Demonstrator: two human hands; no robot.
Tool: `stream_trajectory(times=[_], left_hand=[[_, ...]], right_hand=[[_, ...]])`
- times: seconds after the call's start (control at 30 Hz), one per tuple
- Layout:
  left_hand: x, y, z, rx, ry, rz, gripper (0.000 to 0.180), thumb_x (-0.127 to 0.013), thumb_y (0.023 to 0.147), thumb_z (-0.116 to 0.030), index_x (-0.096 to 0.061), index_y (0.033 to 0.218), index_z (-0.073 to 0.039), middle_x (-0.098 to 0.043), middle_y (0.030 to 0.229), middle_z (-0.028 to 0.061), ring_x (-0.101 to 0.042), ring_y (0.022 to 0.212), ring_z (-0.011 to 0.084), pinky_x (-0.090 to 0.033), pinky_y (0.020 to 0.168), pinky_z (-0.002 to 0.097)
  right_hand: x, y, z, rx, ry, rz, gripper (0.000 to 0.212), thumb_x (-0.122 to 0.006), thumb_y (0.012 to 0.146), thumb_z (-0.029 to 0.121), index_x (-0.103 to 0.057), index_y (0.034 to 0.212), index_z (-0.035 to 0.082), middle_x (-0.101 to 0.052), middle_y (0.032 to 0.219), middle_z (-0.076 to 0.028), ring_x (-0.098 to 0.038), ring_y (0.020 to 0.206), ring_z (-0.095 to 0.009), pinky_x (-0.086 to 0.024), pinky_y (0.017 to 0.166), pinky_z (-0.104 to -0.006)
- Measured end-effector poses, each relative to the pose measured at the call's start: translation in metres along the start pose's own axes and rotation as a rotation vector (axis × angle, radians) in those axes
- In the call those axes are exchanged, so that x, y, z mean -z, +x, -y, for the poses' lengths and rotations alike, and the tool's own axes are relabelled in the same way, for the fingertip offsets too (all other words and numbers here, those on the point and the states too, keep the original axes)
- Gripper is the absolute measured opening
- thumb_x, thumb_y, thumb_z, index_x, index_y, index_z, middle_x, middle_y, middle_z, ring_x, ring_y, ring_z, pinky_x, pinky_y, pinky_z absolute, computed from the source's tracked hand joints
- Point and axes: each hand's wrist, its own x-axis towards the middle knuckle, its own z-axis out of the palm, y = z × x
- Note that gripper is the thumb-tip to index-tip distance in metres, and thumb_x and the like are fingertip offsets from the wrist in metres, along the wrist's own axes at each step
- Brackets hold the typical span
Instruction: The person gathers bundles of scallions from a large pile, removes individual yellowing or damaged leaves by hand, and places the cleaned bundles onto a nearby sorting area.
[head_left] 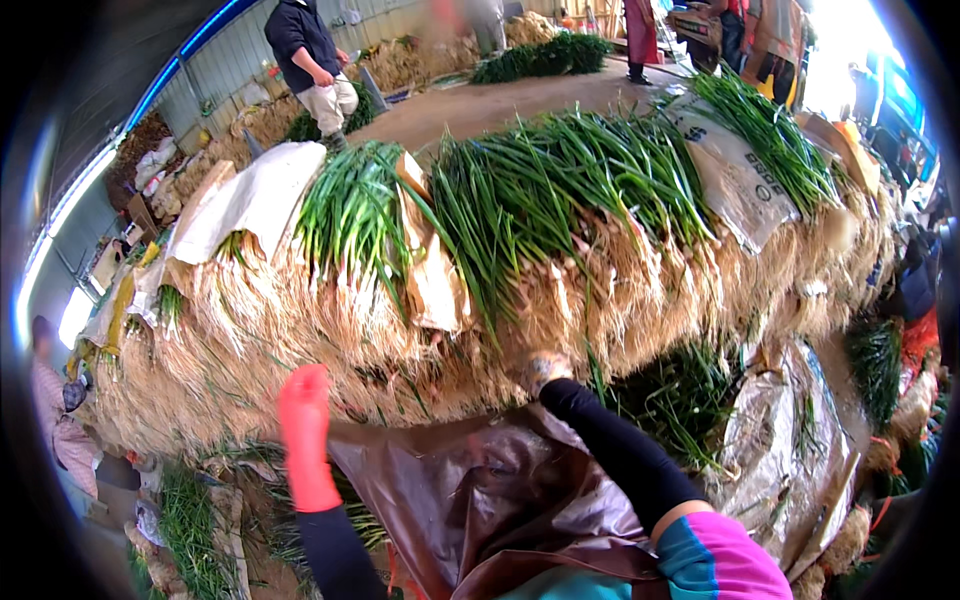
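A long bank of green-leaved onions (570, 180) is spread across the middle beyond a shiny brown plastic apron (470, 480), with the red-gloved left hand (305, 390) held at near left, the black-sleeved right hand (547, 370) at the straw-coloured roots (570, 300), and finger spread and grip untellable for both.

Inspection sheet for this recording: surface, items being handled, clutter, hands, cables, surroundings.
Surface: hidden under a long heap of green onions.
Items: leaves point away from the wearer; pale roots face the wearer.
Clutter: white sack and printed sack on the heap; loose greens below, right.
Hands: left hand, red-gloved, before the roots, blurred; right hand at the roots, grip unclear.
Cables: nothing seen.
Surroundings: person in dark jacket stands beyond the heap.
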Motion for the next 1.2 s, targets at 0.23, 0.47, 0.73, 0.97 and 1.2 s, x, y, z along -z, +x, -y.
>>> stream_trajectory(times=[0.23, 0.47, 0.73, 0.97, 1.2], left_hand=[[-0.198, -0.060, -0.107, 0.411, -0.633, 0.492, 0.029, -0.056, 0.088, -0.024, -0.060, 0.099, 0.002, -0.065, 0.085, 0.0108, -0.062, 0.075, 0.0159, -0.049, 0.068, 0.0269], [-0.198, -0.095, -0.128, 0.803, -1.516, 0.575, 0.024, -0.042, 0.094, -0.020, -0.056, 0.100, -0.001, -0.059, 0.075, 0.0081, -0.062, 0.069, 0.0249, -0.052, 0.068, 0.0403], [-0.176, -0.127, -0.141, 1.025, -1.648, 0.655, 0.027, -0.042, 0.094, -0.033, -0.051, 0.102, -0.009, -0.038, 0.061, -0.0027, -0.031, 0.044, 0.0058, -0.026, 0.043, 0.0225], [-0.187, -0.141, -0.140, 1.077, -1.442, 0.499, 0.032, -0.045, 0.091, -0.043, -0.052, 0.081, -0.013, -0.034, 0.052, -0.0063, -0.027, 0.038, 0.0049, -0.020, 0.035, 0.0206], [-0.193, -0.144, -0.149, 0.855, -1.084, 0.416, 0.025, -0.051, 0.091, -0.027, -0.056, 0.078, -0.006, -0.040, 0.049, -0.0044, -0.032, 0.037, 0.0041, -0.024, 0.034, 0.0201]], right_hand=[[0.026, -0.053, -0.013, 0.242, 0.332, -0.067, 0.028, -0.058, 0.077, 0.038, -0.064, 0.085, 0.012, -0.063, 0.076, -0.017, -0.061, 0.072, -0.035, -0.048, 0.067, -0.0439], [0.039, -0.044, -0.024, 0.034, 1.374, 0.128, 0.054, -0.051, 0.088, 0.046, -0.053, 0.115, 0.000, -0.062, 0.101, -0.010, -0.060, 0.086, -0.018, -0.047, 0.078, -0.0294], [0.014, -0.043, 0.010, 0.017, 2.111, 0.486, 0.015, -0.062, 0.085, 0.019, -0.062, 0.093, 0.007, -0.063, 0.077, -0.001, -0.058, 0.069, -0.011, -0.047, 0.066, -0.0245], [0.027, -0.079, 0.007, 0.028, 1.504, 0.092, 0.022, -0.067, 0.081, 0.021, -0.064, 0.094, 0.003, -0.063, 0.076, -0.002, -0.052, 0.065, -0.005, -0.044, 0.058, -0.0209], [0.048, -0.051, -0.003, -0.095, 1.816, 0.167, 0.025, -0.066, 0.082, 0.017, -0.059, 0.100, 0.001, -0.063, 0.084, -0.004, -0.058, 0.064, -0.012, -0.048, 0.059, -0.0247]])
